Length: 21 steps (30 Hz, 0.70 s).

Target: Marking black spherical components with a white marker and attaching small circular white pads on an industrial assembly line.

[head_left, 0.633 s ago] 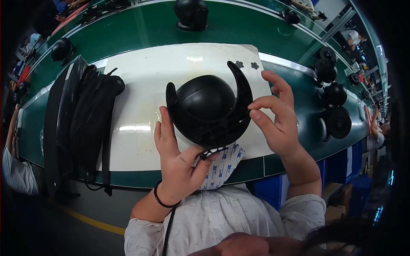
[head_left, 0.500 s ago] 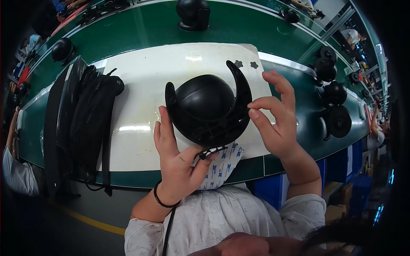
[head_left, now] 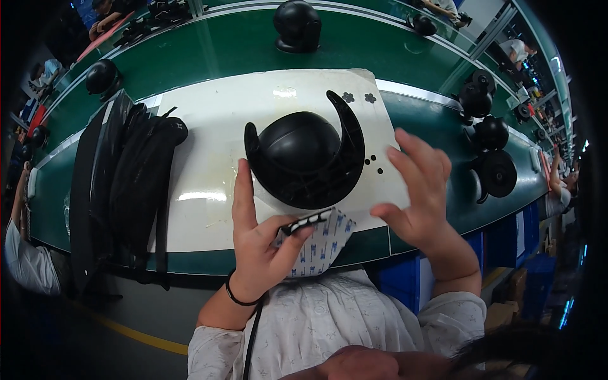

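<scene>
A black ball-shaped device (head_left: pixel 297 142) with a curved, horned black bracket (head_left: pixel 297 195) lies on a white board (head_left: pixel 202 152). My left hand (head_left: pixel 263 250) pinches a sheet of adhesive backing paper (head_left: pixel 323 244), white with blue print, between thumb and finger. Along its upper edge shows a black strip with white gaps. One finger of this hand points up beside the bracket's left side, perhaps touching it. To the right of the device, my right hand (head_left: pixel 421 196) hovers with fingers apart, holding nothing. Several small black dots (head_left: pixel 373 163) lie between it and the bracket.
Black fabric bags (head_left: pixel 139 183) lie on the left. Similar black devices stand on the right (head_left: pixel 491 133), at the far middle (head_left: pixel 297 28) and far left (head_left: pixel 103 77). Two flower-shaped dark pieces (head_left: pixel 359 98) lie near the board's far right corner. Other people work around the bench.
My right hand has left the bracket's right edge, opened and moved slightly lower. The black dots, hidden before, now show. The left hand keeps its pinch on the backing paper.
</scene>
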### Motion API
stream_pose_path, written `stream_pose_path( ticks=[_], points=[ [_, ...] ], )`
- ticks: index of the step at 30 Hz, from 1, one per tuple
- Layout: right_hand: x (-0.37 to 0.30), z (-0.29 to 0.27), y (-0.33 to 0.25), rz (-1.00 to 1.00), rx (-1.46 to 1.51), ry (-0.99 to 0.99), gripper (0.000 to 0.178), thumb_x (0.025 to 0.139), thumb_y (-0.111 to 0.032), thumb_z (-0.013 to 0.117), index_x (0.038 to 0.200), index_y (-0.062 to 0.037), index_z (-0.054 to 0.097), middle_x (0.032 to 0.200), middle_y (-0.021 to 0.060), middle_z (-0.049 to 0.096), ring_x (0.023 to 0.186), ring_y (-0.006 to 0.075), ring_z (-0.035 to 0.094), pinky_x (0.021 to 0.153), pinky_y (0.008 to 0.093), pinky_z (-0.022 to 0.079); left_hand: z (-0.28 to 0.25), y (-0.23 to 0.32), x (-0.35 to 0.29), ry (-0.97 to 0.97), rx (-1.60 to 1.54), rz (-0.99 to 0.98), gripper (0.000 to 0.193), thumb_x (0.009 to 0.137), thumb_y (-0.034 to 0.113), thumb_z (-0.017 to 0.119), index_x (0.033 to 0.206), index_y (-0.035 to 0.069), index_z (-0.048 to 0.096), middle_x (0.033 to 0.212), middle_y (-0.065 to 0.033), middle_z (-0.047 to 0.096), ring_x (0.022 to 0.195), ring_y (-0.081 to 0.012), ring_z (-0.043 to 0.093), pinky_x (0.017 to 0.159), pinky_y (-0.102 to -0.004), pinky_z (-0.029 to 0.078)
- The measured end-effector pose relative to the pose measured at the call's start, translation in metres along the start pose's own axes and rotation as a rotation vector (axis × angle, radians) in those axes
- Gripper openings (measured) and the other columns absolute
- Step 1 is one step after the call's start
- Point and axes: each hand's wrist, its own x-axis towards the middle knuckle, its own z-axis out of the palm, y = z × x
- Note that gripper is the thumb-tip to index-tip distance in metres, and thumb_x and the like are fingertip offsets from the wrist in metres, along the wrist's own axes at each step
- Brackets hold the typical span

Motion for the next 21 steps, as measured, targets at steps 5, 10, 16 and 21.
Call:
stream_pose_path(
  ticks=[5,10,16,21],
  points=[
    [-0.012,0.025,-0.028,-0.159,0.802,0.005,0.048,0.066,-0.023,0.074,0.107,-0.0075,0.054,0.104,0.0065,0.058,0.093,0.0228,0.056,0.075,0.0335,0.044,-0.009,0.018,-0.007,-0.017,0.086,0.049,0.014,0.060,0.015,0.072,0.068,0.007,0.063,0.133,-0.0247,0.032,0.111,-0.0351,0.037,0.081,-0.0353,0.037],
    [0.001,0.030,-0.042,-0.122,0.882,-0.202,0.023,0.067,-0.013,0.072,0.084,-0.0046,0.059,0.072,0.0064,0.060,0.062,0.0201,0.057,0.054,0.0293,0.044,-0.017,0.016,-0.009,-0.133,-0.240,0.093,0.023,0.067,0.017,0.071,0.080,0.001,0.061,0.112,-0.0149,0.055,0.089,-0.0256,0.051,0.072,-0.0316,0.042],
    [-0.004,0.031,-0.047,0.064,0.943,-0.261,0.015,0.076,-0.013,0.064,0.087,-0.0046,0.058,0.076,0.0069,0.058,0.063,0.0235,0.056,0.056,0.0317,0.044,-0.014,0.023,-0.017,-0.131,-0.474,-0.160,0.023,0.070,0.009,0.069,0.089,0.001,0.058,0.091,-0.0116,0.061,0.074,-0.0195,0.057,0.064,-0.0265,0.045],
    [-0.005,0.032,-0.051,0.165,0.965,-0.239,0.018,0.075,-0.014,0.065,0.089,-0.0043,0.059,0.080,0.0077,0.060,0.066,0.0233,0.058,0.057,0.0307,0.045,-0.012,0.019,-0.017,-0.106,-0.408,-0.124,0.014,0.072,0.003,0.065,0.083,0.000,0.059,0.073,-0.0083,0.061,0.060,-0.0180,0.056,0.054,-0.0246,0.043]
  ],
)
